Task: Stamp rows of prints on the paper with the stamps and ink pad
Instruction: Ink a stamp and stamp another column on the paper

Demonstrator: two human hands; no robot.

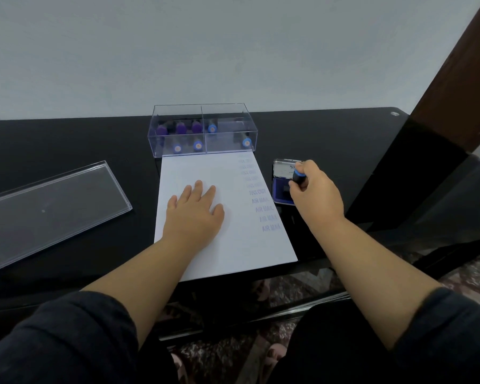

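Right hand (315, 194) grips a black stamp with a blue cap (299, 177) down on the open blue ink pad (281, 194); left hand (196, 210) lies flat, fingers straight, on the white sheet of paper (227, 245).

The ink pad sits just right of the paper on the black glossy table (67, 139), its lid tilted up behind it. A column of blue prints (261, 195) runs down the paper's right side — faint at the top, darker "AIR MAIL" lower down. A clear plastic box (203, 130) touching the paper's far edge holds purple- and blue-capped stamps — its clear flat lid (47, 209) lies well to the left.
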